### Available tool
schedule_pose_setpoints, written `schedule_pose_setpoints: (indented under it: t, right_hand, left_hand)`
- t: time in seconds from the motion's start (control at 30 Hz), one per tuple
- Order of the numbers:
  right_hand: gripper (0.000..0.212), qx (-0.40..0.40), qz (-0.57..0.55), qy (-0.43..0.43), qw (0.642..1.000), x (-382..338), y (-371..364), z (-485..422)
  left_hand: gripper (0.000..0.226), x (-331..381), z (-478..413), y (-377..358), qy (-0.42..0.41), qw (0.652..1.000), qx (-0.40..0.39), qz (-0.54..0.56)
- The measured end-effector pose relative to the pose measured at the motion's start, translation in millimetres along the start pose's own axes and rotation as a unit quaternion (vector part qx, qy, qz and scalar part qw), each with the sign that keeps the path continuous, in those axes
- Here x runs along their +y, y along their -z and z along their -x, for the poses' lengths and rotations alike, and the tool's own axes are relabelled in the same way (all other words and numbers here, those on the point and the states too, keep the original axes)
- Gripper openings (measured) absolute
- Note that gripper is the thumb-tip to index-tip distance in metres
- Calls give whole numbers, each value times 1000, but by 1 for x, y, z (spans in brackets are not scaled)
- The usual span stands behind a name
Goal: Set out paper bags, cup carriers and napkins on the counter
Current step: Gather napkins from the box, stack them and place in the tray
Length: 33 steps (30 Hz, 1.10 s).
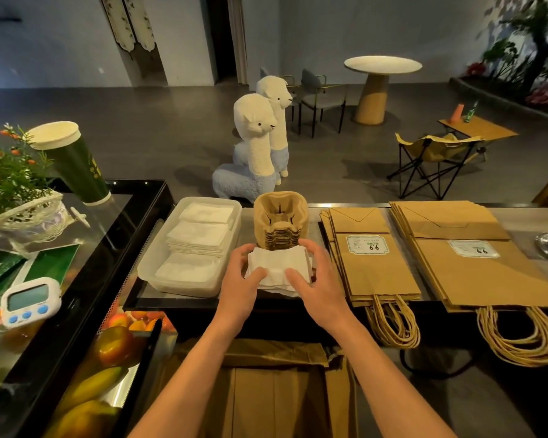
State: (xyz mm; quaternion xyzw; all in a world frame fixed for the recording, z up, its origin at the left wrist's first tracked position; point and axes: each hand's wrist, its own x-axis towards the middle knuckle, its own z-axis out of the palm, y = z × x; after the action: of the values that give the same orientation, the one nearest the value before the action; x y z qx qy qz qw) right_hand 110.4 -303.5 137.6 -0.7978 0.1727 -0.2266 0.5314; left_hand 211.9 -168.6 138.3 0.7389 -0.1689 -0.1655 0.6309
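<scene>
Now fingers of both hands, left hand (244, 276) and right hand (314, 276), clamp a napkin stack (277, 267) from opposite sides, just before the carriers (280, 221). Tray (184, 287) lies left, nearer the left hand; bags (377, 270) right.

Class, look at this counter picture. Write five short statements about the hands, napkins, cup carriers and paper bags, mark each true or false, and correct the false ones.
1. Both hands, left hand and right hand, hold a stack of white napkins. True.
2. The clear plastic tray is empty. False: it holds folded napkins.
3. The cup carriers stand stacked between the tray and the paper bags. True.
4. The paper bags stand upright. False: they lie flat in two piles, handles hanging over the near counter edge.
5. The timer lies on top of the bags. False: it is at the far left.
</scene>
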Motion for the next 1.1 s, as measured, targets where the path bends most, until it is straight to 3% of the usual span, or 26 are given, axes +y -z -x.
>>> schedule_pose_setpoints:
  t: [0.07, 0.2, 0.27, 0.33, 0.43, 0.5, 0.67, 0.83, 1.0, 1.1]
  right_hand:
    - [70, -8, 44, 42, 998, 3, 3, 4]
    - [106, -109, 160, 74, 978, 8, 10, 9]
    - [92, -105, 212, 90, 968, 10, 8, 8]
    - [63, -64, 225, 101, 967, 13, 7, 6]
    - [38, -59, 194, 76, 976, 12, 8, 0]
    - [32, -73, 175, 41, 981, 7, 10, -4]
    - [29, -77, 172, 19, 982, 3, 16, -18]
    - [45, -108, 172, -34, 979, 7, 18, -22]
    - [37, -83, 159, -20, 984, 9, 17, -19]
    - [47, -81, 140, -11, 987, 10, 18, -16]
  left_hand:
    - [43, -1, -1, 1, 43, 999, 5, 16]
    - [54, 0, -1, 3, 70, 997, 15, 26]
    - [50, 1, -2, 4, 96, 994, 11, 45]
    - [38, 4, -2, 4, 108, 992, -2, 60]
    - [26, 8, 0, 5, 67, 998, -23, 4]
    - [33, 7, 3, 7, 22, 998, -42, -38]
    - [47, 4, 6, 13, -64, 990, -78, -101]
    - [51, 2, 0, 10, -50, 986, -76, -141]
    - [53, -1, -1, 8, -59, 987, -64, -131]
    - [52, -6, -1, 8, -66, 989, -59, -119]
